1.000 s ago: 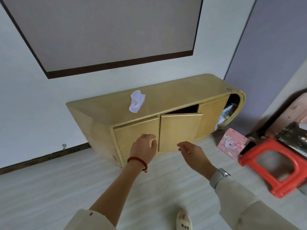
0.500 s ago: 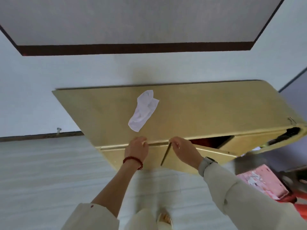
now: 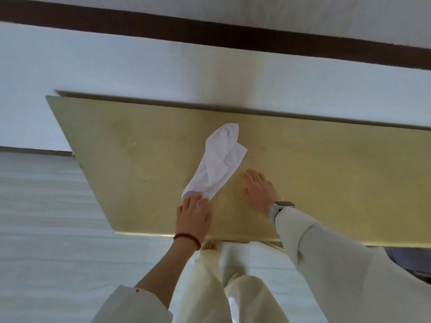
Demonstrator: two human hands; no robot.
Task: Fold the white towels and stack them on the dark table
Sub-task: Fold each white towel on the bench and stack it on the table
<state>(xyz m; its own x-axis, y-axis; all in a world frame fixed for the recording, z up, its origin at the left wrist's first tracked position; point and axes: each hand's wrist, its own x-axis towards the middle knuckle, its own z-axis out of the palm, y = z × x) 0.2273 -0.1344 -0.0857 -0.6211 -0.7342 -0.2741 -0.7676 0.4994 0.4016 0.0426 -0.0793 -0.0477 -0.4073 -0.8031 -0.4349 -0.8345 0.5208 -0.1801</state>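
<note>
Looking straight down on yellow cabinet top, set against pale wall with dark brown band above. White towel lying crumpled, unfolded, near middle of cabinet top, running diagonally from toward the back edge down toward the front edge. Left hand reaching in over front edge, fingertips touching towel's lower corner; fingers fairly straight, can't tell if corner is pinched or just touched. Red bead bracelet on left wrist, sleeve pushed up the forearm. Right hand flat over cabinet top just right of towel's lower end, fingers spread and relaxed, gripping nothing, clear of the cloth. Grey smartwatch on right wrist, cream sleeve behind it. Cream trousers and a foot visible below the front edge, on light plank floor. Dark table not seen in view.
</note>
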